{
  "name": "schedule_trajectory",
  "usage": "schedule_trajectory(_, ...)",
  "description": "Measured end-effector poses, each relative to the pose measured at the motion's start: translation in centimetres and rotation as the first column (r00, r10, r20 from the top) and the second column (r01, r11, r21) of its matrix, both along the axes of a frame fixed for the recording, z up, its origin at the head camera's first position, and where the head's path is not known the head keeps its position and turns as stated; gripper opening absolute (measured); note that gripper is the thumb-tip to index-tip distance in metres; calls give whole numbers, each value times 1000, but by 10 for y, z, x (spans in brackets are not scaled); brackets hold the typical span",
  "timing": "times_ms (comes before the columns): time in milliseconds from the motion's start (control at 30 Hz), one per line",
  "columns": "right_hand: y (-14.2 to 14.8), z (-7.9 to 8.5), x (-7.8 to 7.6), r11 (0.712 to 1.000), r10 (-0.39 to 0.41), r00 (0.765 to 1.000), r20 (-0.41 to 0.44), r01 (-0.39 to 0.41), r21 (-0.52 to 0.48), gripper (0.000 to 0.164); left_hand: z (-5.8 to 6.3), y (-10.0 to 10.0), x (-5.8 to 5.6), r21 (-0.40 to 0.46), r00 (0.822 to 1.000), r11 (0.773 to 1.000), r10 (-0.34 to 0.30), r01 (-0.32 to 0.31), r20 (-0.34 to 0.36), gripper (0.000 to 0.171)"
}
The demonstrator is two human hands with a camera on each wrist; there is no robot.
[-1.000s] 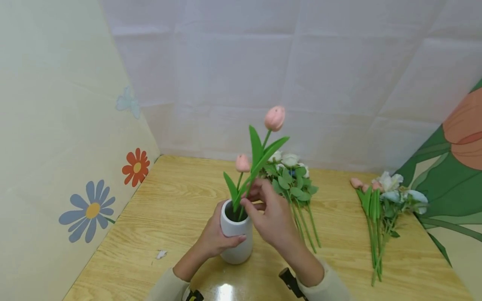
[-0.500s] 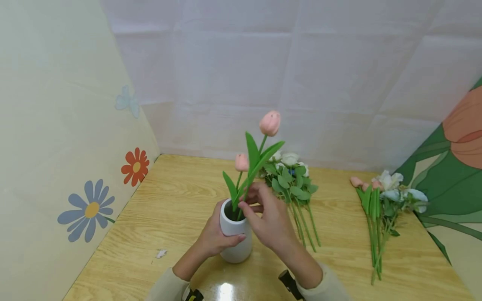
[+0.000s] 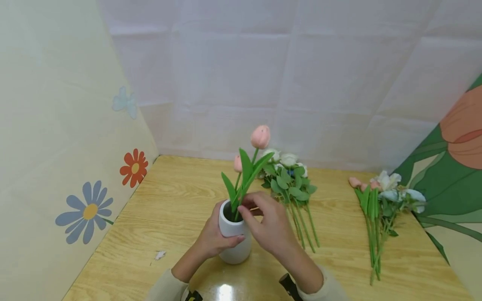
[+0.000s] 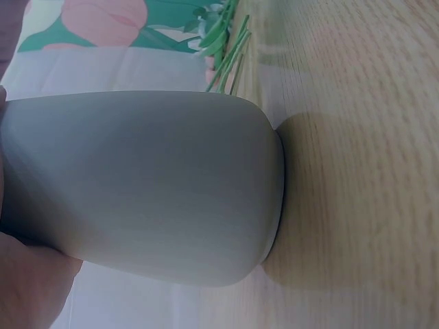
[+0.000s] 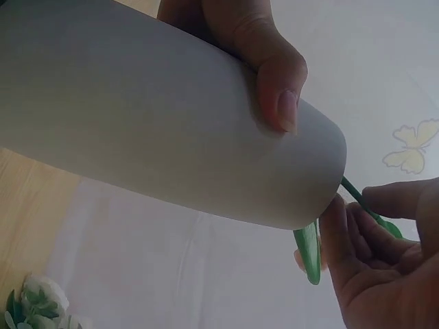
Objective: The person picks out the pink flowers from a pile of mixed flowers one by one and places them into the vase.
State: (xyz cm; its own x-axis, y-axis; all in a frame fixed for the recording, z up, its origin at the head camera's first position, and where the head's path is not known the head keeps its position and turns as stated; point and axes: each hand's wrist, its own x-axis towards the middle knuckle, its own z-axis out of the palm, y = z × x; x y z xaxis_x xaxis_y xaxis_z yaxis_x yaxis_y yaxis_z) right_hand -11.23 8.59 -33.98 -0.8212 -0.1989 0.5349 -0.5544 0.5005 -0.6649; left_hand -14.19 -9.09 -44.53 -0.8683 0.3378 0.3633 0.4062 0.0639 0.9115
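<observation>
The left hand [image 3: 216, 235] curls round a smooth white vase [image 3: 233, 230]; the right hand [image 3: 269, 223] pinches a pink tulip [image 3: 246, 168] by its thin stem [image 3: 255, 155].

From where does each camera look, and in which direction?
On the head: faces forward and down at the white vase; left hand, right hand, sleeves visible.
On the left wrist: faces the vase and table; part of left hand visible.
On the right wrist: faces the vase; both hands visible.
Both wrist views share the vase.
</observation>
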Motion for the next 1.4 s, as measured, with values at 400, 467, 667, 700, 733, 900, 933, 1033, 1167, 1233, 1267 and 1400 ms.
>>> schedule_trajectory(400,12,0,-1,985,-99,994,-51,105,135,12,0,0,0,-24,1000,1000,16,-16,13,91)
schedule_trajectory(467,16,0,-3,986,-107,993,-47,112,124,16,0,0,0,-29,1000,999,19,-19,19,92)
schedule_trajectory(667,26,4,-5,983,-151,989,-7,150,104,26,2,1,0,-23,999,1000,14,-13,45,92)
schedule_trajectory(700,28,5,-5,982,-160,987,6,158,105,27,3,1,0,-21,999,1000,16,-15,49,92)
schedule_trajectory(733,29,5,-5,980,-172,985,16,169,109,28,3,1,0,-20,999,1000,17,-16,51,92)
schedule_trajectory(900,35,7,-6,974,-203,978,44,198,112,27,4,1,0,-19,998,1000,19,-18,56,92)
schedule_trajectory(933,36,8,-7,975,-202,978,45,196,108,27,4,1,0,-18,998,1000,18,-17,56,92)
schedule_trajectory(1033,39,7,-7,977,-196,979,59,189,101,27,3,1,0,-21,998,1000,20,-19,54,92)
schedule_trajectory(1167,43,6,-6,976,-203,974,103,193,100,29,2,0,0,-25,998,999,24,-22,53,92)
schedule_trajectory(1233,46,6,-6,975,-208,970,124,196,99,30,2,0,0,-26,998,999,23,-22,56,92)
schedule_trajectory(1267,47,6,-6,975,-210,969,132,198,98,30,2,0,0,-27,998,999,23,-21,57,92)
schedule_trajectory(1400,51,5,-5,971,-227,963,145,214,104,31,2,0,1,-35,998,999,25,-23,64,92)
